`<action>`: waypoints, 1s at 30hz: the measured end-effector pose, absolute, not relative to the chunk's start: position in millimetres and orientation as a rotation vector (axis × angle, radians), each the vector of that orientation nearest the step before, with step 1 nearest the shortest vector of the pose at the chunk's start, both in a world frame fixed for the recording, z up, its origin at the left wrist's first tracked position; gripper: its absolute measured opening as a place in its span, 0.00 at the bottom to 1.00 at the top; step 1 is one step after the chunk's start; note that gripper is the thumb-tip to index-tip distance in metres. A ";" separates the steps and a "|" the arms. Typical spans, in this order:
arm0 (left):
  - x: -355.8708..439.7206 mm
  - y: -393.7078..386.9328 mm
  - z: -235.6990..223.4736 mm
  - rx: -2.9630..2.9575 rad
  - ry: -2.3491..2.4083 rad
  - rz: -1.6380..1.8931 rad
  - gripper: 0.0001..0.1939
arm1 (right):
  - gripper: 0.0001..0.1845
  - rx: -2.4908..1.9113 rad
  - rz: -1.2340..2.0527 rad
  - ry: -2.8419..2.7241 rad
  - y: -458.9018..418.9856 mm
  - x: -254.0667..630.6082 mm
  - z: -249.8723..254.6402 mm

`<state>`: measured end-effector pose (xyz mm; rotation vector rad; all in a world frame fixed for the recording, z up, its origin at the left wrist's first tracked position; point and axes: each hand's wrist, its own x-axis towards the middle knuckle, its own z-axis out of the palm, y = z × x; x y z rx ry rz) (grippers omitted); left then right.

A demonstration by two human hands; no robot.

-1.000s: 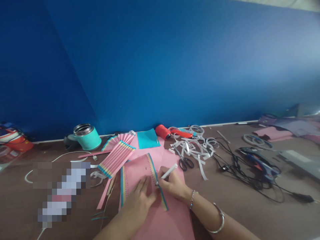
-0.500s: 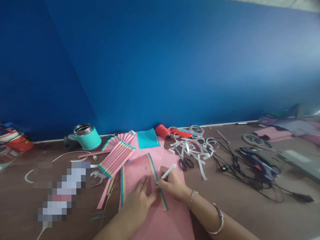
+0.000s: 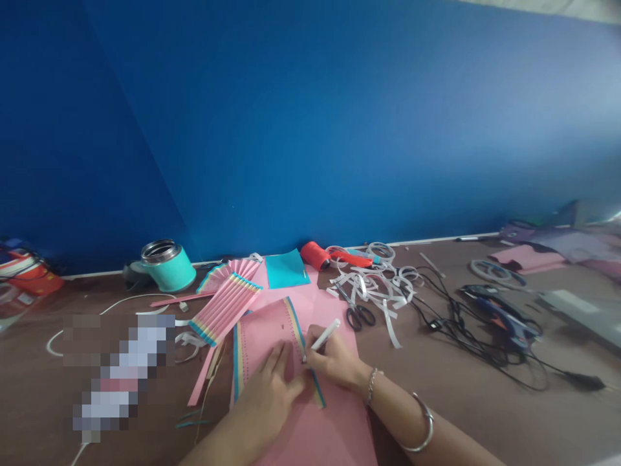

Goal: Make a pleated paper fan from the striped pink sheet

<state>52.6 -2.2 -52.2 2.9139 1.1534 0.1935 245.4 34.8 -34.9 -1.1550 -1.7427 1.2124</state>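
Carefully, your right hand [image 3: 334, 362] pinched a white pen [image 3: 326, 334], fingers closed round its barrel and its tip at the striped edge of a pink sheet [image 3: 266, 330]. Your left hand [image 3: 274, 395] lay on that sheet, its fingers extended and close together, thumb spread apart toward the pen tip, gripping nothing. The sheet rested on larger pink paper [image 3: 334, 427], with pleated paper [image 3: 227, 309] to its left and black-handled scissors [image 3: 360, 317] beyond your right hand.

Apparently a craft workspace, with cluttered tabletop [image 3: 436, 401]
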 end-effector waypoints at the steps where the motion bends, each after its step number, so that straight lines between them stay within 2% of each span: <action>1: 52.5 -2.1 -53.3 2.913 1.153 0.203 0.23 | 0.04 -1.162 1.197 -1.758 34.8 245.4 -35.0; 8: 53.6 -1.5 -54.9 2.931 1.165 0.229 0.22 | 0.03 -1.153 1.194 -1.682 37.1 246.3 -37.6; 13: 54.0 -2.1 -52.1 2.925 1.181 0.154 0.27 | 0.04 -1.172 1.188 -1.719 36.3 245.4 -37.5; 20: 55.9 1.7 -47.6 2.906 1.212 0.100 0.32 | 0.02 -1.114 1.267 -1.424 36.8 246.5 -32.9; 26: 55.9 -0.6 -55.3 2.939 1.207 0.216 0.21 | 0.03 -1.165 1.225 -1.569 37.5 243.5 -37.8; 30: 54.1 -0.9 -58.6 2.962 1.193 0.236 0.20 | 0.03 -1.160 1.225 -1.637 37.6 244.4 -40.3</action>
